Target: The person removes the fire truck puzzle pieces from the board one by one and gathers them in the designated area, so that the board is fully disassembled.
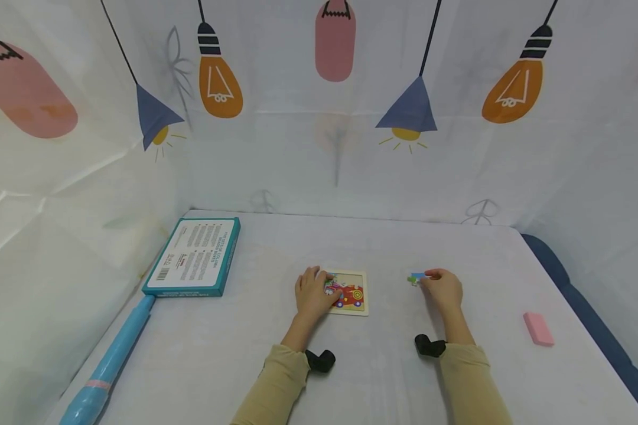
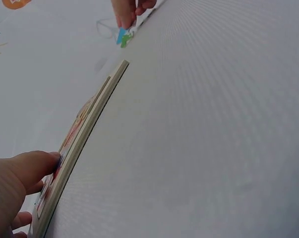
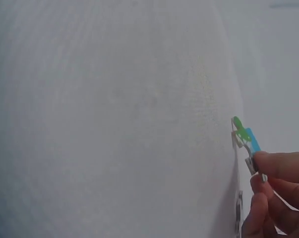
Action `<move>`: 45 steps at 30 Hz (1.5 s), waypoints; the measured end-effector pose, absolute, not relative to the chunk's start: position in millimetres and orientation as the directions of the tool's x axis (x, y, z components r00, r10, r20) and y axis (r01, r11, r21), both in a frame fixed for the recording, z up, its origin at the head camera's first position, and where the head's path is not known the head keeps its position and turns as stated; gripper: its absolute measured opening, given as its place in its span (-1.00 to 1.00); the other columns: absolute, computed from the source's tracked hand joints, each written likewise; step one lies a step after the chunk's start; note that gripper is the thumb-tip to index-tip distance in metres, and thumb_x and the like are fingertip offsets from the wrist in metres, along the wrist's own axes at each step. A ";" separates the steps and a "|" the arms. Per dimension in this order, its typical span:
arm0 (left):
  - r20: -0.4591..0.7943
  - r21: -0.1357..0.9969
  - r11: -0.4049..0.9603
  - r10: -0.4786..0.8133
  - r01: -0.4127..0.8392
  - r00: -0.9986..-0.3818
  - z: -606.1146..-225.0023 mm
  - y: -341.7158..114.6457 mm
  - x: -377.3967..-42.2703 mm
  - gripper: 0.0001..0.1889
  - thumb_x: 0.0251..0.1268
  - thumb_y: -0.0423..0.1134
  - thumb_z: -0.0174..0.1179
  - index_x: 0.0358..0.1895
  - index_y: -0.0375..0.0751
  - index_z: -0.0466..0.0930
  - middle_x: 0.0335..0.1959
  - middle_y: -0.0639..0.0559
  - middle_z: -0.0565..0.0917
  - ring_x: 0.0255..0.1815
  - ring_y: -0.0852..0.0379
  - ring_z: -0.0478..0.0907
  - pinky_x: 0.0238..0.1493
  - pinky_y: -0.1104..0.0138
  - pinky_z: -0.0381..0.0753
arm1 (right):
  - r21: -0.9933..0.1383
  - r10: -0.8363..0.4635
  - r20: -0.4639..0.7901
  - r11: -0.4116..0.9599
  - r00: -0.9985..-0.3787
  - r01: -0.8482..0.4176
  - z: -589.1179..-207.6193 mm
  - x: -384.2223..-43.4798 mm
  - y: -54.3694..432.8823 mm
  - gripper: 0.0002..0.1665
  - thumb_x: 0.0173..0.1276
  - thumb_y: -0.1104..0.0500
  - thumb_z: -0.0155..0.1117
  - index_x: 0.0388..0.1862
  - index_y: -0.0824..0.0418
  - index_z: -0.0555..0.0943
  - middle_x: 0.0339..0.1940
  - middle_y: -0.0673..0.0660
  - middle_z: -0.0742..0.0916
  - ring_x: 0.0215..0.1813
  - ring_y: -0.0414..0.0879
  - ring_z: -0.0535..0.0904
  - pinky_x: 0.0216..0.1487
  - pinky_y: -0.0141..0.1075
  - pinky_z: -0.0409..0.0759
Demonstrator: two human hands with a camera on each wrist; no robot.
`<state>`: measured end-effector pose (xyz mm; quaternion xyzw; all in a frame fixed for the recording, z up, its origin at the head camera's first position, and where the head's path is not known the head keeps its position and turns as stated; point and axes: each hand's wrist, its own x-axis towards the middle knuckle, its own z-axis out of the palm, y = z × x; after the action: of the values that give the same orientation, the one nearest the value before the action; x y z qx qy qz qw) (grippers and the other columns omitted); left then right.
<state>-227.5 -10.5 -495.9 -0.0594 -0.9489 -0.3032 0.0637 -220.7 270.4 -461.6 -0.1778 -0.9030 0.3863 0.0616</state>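
Observation:
In the head view a small wooden jigsaw puzzle (image 1: 357,285) with a pale frame and a red car picture lies near the table's middle. My left hand (image 1: 312,293) rests over its left part, thumb (image 2: 37,163) touching the picture in the left wrist view. To the right, my right hand (image 1: 444,289) pinches a blue, green and white puzzle piece (image 3: 242,133) between thumb and fingers, just above the table. A thin edge of something small (image 3: 239,210) shows below that hand in the right wrist view; its kind is unclear.
A teal-edged box (image 1: 191,254) with a printed white face lies at the back left, with a long blue tapered object (image 1: 116,348) in front of it. On the right lies a pink block (image 1: 539,329). A patterned white curtain (image 1: 298,147) hangs behind the white table (image 1: 383,378).

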 end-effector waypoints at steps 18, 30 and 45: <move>0.172 0.541 0.827 0.067 0.151 -0.983 -499.6 -10.1 -228.6 -0.53 -0.01 0.04 0.33 -0.01 -0.06 0.52 0.22 -0.14 0.37 0.30 -0.10 0.20 0.32 -0.04 0.04 | -0.599 0.380 -0.011 0.738 -0.925 0.310 -461.6 -226.8 264.3 -0.65 0.13 0.21 0.13 -0.11 0.36 0.55 -0.25 0.30 0.63 -0.27 0.15 0.55 -0.45 -0.19 0.43; 0.160 0.555 0.815 0.093 0.167 -0.983 -501.3 -12.4 -229.7 -0.50 0.05 0.04 0.28 0.05 -0.10 0.51 0.26 -0.18 0.35 0.36 -0.18 0.14 0.33 -0.06 0.00 | -0.715 0.280 0.015 0.674 -0.960 0.186 -453.4 -235.8 219.7 -0.69 0.22 0.19 0.19 -0.09 0.33 0.54 -0.25 0.26 0.61 -0.23 0.09 0.50 -0.35 -0.23 0.37; 0.148 0.526 0.830 0.125 0.185 -0.981 -500.1 -29.0 -227.6 -0.41 0.03 0.10 0.23 0.16 -0.06 0.47 0.29 -0.22 0.32 0.39 -0.32 0.01 0.33 -0.14 -0.07 | -0.724 0.198 -0.028 0.672 -0.980 0.157 -461.1 -244.5 163.6 -0.77 0.22 0.19 0.20 -0.17 0.27 0.57 -0.30 0.19 0.58 -0.26 0.01 0.44 -0.32 -0.24 0.38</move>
<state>-227.6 -29.0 -500.1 -0.0813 -0.9551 -0.2799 0.0535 -244.5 163.6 -461.1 -0.0971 -0.9138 0.3934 0.0266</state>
